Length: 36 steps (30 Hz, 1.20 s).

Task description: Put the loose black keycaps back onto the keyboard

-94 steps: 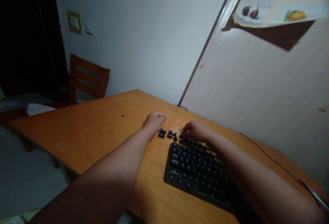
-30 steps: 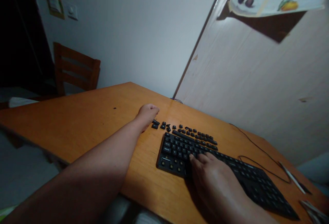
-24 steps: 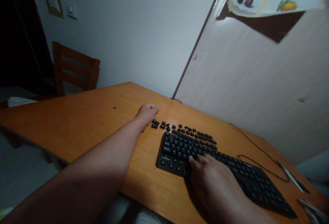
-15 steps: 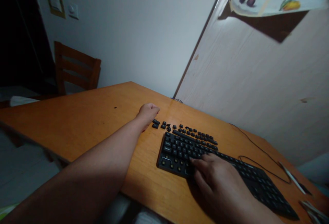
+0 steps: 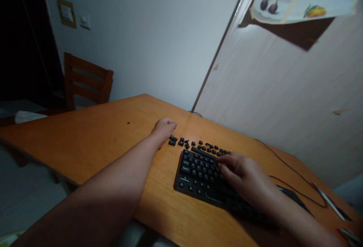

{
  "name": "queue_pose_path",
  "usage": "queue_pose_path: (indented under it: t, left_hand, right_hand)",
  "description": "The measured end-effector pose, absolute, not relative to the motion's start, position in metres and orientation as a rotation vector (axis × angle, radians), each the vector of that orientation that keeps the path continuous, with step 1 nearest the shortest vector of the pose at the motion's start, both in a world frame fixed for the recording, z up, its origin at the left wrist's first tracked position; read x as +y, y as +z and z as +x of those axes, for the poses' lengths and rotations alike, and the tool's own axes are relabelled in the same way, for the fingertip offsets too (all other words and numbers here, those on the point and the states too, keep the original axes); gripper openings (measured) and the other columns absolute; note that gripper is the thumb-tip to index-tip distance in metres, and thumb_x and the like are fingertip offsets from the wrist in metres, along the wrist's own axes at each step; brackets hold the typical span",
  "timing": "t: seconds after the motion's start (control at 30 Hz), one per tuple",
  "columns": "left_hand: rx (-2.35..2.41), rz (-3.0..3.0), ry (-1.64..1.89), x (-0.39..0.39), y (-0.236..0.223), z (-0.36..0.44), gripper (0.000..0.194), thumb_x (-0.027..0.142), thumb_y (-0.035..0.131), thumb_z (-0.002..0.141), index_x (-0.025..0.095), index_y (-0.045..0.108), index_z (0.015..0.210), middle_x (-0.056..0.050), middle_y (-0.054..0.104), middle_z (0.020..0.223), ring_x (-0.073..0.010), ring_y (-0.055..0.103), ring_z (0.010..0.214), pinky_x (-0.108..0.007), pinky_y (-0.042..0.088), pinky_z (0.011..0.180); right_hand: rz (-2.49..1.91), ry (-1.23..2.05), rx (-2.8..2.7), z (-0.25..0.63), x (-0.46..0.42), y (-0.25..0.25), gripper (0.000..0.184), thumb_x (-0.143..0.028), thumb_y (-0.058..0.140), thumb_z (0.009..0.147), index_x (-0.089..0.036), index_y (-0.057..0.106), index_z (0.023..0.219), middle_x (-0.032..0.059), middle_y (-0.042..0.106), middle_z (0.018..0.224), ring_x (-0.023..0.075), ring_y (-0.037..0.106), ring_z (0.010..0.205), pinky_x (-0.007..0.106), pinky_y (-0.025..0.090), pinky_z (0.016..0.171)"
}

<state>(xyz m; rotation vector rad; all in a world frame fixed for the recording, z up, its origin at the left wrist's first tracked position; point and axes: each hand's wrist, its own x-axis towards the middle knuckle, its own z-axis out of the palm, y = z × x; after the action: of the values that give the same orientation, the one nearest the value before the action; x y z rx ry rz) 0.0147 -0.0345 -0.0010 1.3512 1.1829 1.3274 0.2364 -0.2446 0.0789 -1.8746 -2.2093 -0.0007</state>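
Note:
A black keyboard (image 5: 195, 194) lies slantwise on the wooden table, and bare switch mounts show along its near left edge where keycaps are off. Over its far edge my right hand (image 5: 238, 167) is closed in a pinch, fingertips close to the loose long keycap (image 5: 202, 152); anything between them is too small to make out. Loose keycaps (image 5: 180, 142) lie in rough rows behind the keyboard. Beside their left end my left hand (image 5: 165, 128) rests closed, its fingers curled away from view, so what it holds is hidden.
The wooden table (image 5: 93, 137) reaches to the wall. A small dark bit (image 5: 128, 122) lies on its left part. At right are a black cable (image 5: 295, 168) and a thin white stick-like object (image 5: 329, 201). A wooden chair (image 5: 87, 79) stands at the far left.
My right hand has moved away from me, from the keyboard's near keys to its far edge by the loose keycaps. My left hand has stayed in place. The view has tilted slightly.

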Motion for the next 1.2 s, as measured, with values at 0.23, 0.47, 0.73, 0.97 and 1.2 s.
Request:
queue_pose_path:
  t: [0.23,0.47,0.73,0.97,1.2]
  left_hand:
    - [1.155,1.372,1.312,-0.035,-0.001,0.015,0.016,0.034,0.064,0.069,0.019,0.06,0.069,-0.001,0.059,0.06,-0.0143,0.05,0.056,-0.026,0.037,0.054]
    - [1.186,1.363,1.317,-0.036,-0.002,0.015,0.015,0.034,0.065,0.067,0.019,0.061,0.069,-0.002,0.06,0.061,-0.0153,0.052,0.057,-0.026,0.036,0.054]
    - [1.181,1.367,1.297,-0.034,-0.006,0.015,0.017,0.036,0.067,0.068,0.02,0.061,0.069,-0.002,0.061,0.061,-0.0172,0.054,0.059,-0.027,0.038,0.056]
    - [1.197,1.351,1.294,-0.034,-0.004,0.016,0.016,0.035,0.067,0.066,0.02,0.061,0.069,-0.002,0.059,0.06,-0.0168,0.053,0.059,-0.026,0.037,0.056]
    - [1.184,1.398,1.304,-0.032,-0.004,0.016,0.016,0.035,0.064,0.069,0.02,0.06,0.068,-0.002,0.06,0.063,-0.0151,0.051,0.058,-0.027,0.035,0.055]
  right_hand:
    - [-2.013,0.074,-2.242,0.253,-0.151,0.082,0.026,-0.031,0.061,0.092,-0.02,0.078,0.108,0.0095,0.077,0.105,0.0225,0.069,0.093,0.031,0.049,0.08]
    - [-2.12,0.078,-2.284,0.248,-0.106,0.075,0.029,-0.037,0.071,0.086,-0.021,0.08,0.108,0.0102,0.078,0.1,0.024,0.069,0.088,0.031,0.047,0.073]
    - [-2.172,0.1,-2.355,0.245,-0.09,0.068,0.02,-0.033,0.075,0.08,-0.026,0.082,0.098,0.0062,0.079,0.097,0.0223,0.068,0.088,0.028,0.044,0.07]
    - [-2.134,0.079,-2.327,0.243,-0.097,0.073,0.019,-0.031,0.071,0.081,-0.019,0.081,0.093,0.0084,0.077,0.088,0.0216,0.066,0.079,0.029,0.042,0.066]
    - [-1.907,0.099,-2.32,0.248,-0.17,0.094,0.023,-0.033,0.061,0.09,-0.021,0.077,0.101,0.0061,0.074,0.093,0.0192,0.064,0.079,0.029,0.044,0.067]
